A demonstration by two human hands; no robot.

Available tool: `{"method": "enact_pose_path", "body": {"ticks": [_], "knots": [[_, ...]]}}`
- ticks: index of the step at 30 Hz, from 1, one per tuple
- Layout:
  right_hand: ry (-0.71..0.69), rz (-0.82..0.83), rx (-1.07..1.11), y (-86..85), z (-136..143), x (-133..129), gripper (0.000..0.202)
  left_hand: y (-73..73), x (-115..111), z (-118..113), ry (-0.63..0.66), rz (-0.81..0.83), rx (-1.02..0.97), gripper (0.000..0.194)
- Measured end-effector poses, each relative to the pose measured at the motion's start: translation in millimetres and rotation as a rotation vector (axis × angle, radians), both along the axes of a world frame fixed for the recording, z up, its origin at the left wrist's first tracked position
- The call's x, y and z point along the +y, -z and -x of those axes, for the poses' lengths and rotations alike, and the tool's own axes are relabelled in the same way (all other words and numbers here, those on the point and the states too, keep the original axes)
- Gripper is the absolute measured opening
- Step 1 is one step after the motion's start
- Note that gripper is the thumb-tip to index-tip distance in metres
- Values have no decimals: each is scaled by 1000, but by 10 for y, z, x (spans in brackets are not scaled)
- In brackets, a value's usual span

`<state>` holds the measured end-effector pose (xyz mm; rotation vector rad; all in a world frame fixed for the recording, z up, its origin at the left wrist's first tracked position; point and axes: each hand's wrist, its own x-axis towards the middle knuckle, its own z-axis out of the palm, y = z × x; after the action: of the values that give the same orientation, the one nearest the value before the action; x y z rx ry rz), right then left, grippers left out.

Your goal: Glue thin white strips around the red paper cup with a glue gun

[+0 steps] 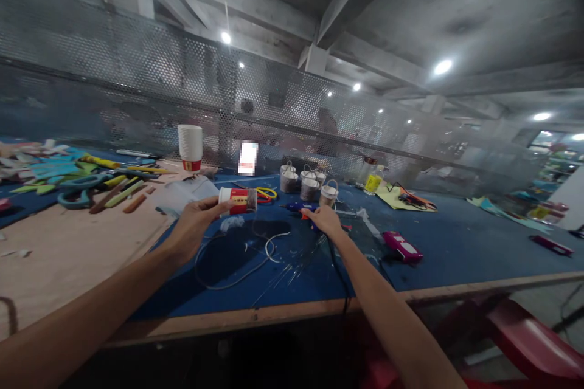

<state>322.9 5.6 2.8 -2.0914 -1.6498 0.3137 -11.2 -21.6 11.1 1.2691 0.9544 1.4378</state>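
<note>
My left hand [197, 223] is closed around a red and white paper cup [239, 199], which lies on its side in the grip above the table. A greyish brown band covers one end of the cup. In my right hand [325, 220] is a blue hot glue gun [297, 207] with an orange trigger, pointing left towards the cup. Its black cord [338, 273] runs down over the table edge. Just beyond the glue gun stand several small buckets with looped handles, among them a bucket [328, 196] close to my right hand. A loose pale cord [219, 287] curls below the cup.
Left are a stack of paper cups [190, 144], scissors [82, 189], tool handles and scraps. Yellow-handled scissors [267, 194] lie behind the cup. Right are a magenta box-like item [402, 247], a bottle [374, 180] and yellow sheets [401, 197]. A perforated metal screen [182, 73] stands behind.
</note>
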Motion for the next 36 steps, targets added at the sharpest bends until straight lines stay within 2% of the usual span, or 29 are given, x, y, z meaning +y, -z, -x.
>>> {"method": "enact_pose_path", "body": {"ticks": [3, 6, 9, 11, 13, 15, 17, 19, 21, 23, 28, 36], "knots": [[44, -15, -74, 13, 32, -29, 55, 8, 1, -1, 9, -26, 41, 33], [60, -71, -116, -4, 76, -88, 42, 17, 10, -2, 2, -27, 39, 36], [4, -186, -107, -74, 193, -148, 28, 0, 1, -17, 12, -14, 28, 39], [-91, -234, -60, -128, 348, -171, 28, -28, -23, -34, 11, -5, 21, 39], [-245, -212, 67, -159, 557, -188, 26, -60, -55, -52, 5, 4, 17, 39], [-462, -105, 457, -160, 782, -211, 32, -84, -85, -62, 0, 8, 20, 39], [-571, 12, 653, -143, 972, -246, 41, -95, -105, -63, -8, -10, 21, 39], [-624, 74, 721, -127, 1091, -287, 39, -95, -116, -57, -21, -35, 26, 39], [-636, 30, 700, -124, 1132, -323, 28, -94, -127, -53, -35, -45, 35, 38], [-629, -94, 642, -138, 1121, -353, 19, -99, -145, -58, -34, -35, 46, 37], [-620, -392, 518, -220, 1076, -436, 15, -131, -206, -98, -4, -13, 81, 33], [-660, -652, 280, -269, 1112, -489, 11, -132, -237, -112, 91, -22, 175, 33]]}}
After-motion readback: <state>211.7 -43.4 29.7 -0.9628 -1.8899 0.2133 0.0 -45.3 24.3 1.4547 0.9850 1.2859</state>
